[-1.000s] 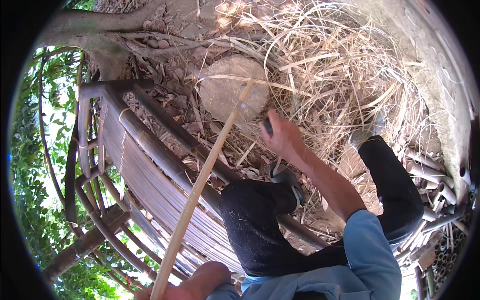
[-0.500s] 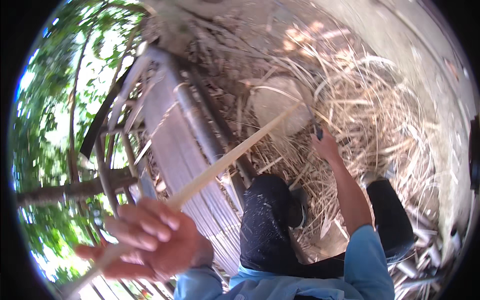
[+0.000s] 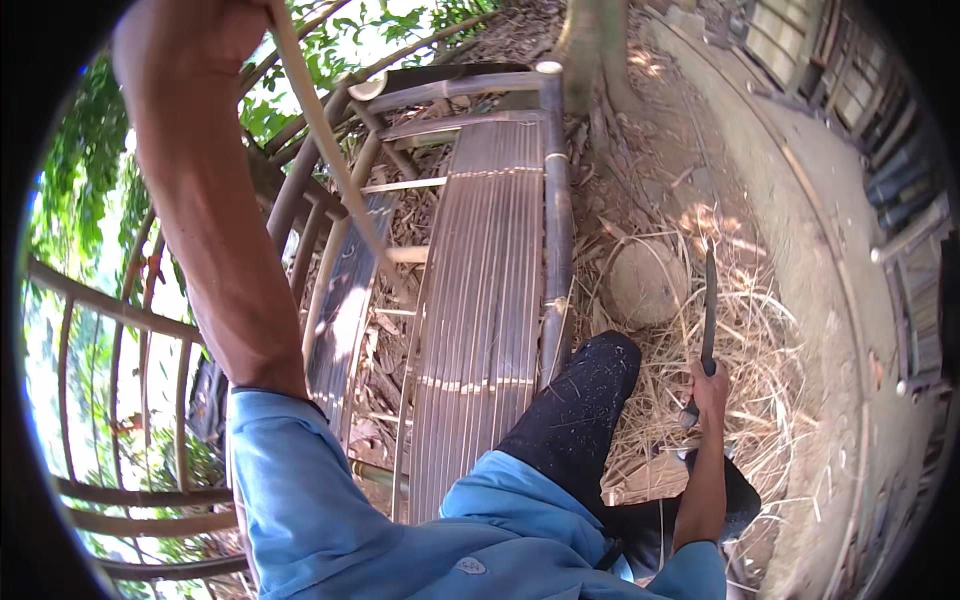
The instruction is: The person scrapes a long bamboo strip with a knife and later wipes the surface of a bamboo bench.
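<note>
My left hand point(image 3: 215, 35) is raised at the far left and partly cut off by the upper edge. It is closed on a long, pale bamboo strip point(image 3: 330, 140), which slants down toward the bench, its lower end over the gap beside the slats. My right hand point(image 3: 708, 390) is wrapped around the handle of a machete point(image 3: 711, 300) at the right. The dark blade points away from me, well apart from the strip. Just left of the blade stands a round chopping stump point(image 3: 645, 283).
A bamboo slat bench point(image 3: 480, 300) with a dark pole frame stretches along my left side. Pale shavings point(image 3: 760, 350) cover the ground around the stump. Curved railings point(image 3: 120, 310) stand at the left, a tree trunk point(image 3: 592, 50) ahead, and a concrete ledge point(image 3: 810, 260) at the right.
My left hand has gone up and away from me with the bamboo strip. The machete has come away from the strip over the stump. My view has turned, showing more bench.
</note>
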Demonstrator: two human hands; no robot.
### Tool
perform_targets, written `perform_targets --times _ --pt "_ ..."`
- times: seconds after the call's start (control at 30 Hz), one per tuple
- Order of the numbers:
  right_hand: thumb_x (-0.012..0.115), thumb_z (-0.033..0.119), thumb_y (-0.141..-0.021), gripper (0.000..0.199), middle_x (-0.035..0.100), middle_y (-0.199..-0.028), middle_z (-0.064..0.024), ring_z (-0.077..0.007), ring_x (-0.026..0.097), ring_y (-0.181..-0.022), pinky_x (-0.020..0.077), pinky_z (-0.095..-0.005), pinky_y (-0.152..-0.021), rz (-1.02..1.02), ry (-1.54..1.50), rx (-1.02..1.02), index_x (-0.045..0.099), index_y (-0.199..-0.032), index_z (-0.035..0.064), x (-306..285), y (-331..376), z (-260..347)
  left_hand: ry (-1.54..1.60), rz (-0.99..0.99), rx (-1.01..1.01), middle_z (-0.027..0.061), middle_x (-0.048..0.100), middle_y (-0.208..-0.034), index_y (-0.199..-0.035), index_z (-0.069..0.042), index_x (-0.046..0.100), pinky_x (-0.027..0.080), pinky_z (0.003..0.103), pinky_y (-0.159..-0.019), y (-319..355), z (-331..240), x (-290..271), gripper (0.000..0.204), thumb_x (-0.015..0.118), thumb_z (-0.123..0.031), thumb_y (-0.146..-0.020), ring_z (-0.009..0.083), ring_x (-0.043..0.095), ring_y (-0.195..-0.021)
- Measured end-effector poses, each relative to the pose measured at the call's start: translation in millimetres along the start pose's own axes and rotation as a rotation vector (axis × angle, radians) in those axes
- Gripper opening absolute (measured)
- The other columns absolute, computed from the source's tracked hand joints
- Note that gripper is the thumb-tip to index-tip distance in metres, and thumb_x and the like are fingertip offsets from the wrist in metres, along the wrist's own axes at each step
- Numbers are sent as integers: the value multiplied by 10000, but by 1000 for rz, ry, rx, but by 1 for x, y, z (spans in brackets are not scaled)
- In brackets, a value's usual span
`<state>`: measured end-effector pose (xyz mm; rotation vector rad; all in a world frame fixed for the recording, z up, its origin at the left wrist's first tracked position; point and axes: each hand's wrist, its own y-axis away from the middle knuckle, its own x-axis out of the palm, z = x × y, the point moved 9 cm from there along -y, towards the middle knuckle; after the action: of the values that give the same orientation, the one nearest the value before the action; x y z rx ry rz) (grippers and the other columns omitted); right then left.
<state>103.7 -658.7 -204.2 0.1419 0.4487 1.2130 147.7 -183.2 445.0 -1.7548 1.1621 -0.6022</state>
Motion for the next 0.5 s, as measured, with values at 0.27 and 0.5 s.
perform_targets --times 0.27,0.5 --pt "735 212 -943 268 546 -594 -17 -112 515 -426 441 -282 -384 -30 -1 -17 532 -857 59 -6 58 47 -236 321 -703 -88 445 -561 -800 -59 701 271 280 -446 188 110 -80 392 656 -387 -1010 37 381 -489" --pt "723 195 -943 238 546 -601 -23 -112 523 -438 439 -282 -392 -11 18 27 549 -880 46 19 84 29 -504 343 -924 29 565 -571 -1053 0 762 321 323 -420 416 172 -167 349 646 -324 -998 87 444 -479"
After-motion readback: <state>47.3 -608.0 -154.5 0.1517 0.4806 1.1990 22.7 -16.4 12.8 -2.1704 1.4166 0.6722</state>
